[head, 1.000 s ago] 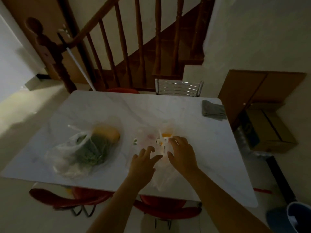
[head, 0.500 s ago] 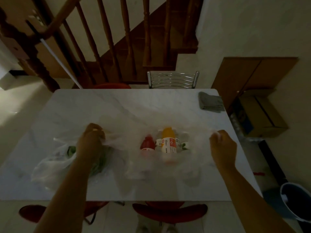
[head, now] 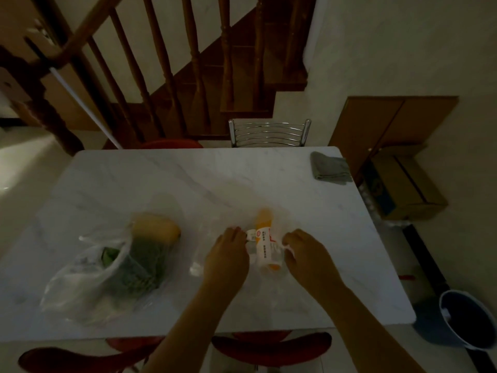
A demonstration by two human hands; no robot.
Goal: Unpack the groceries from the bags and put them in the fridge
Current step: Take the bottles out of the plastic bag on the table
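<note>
The orange bottle lies on its side in a thin clear bag spread on the marble table, nearer the table's near edge than its far one, cap end pointing away from the person. The left hand lies against the bottle's left side, fingers curled on a small white-labelled item there; the right hand is on the bottle's right side, fingers curled into the bag's plastic. Well left of the bottle, a second bag holds greens and a yellow-orange item, reaching close to the near edge. Beyond the bottle the tabletop runs bare to the far edge, except for a grey cloth at the far right corner. A metal chair back stands at that far edge.
</note>
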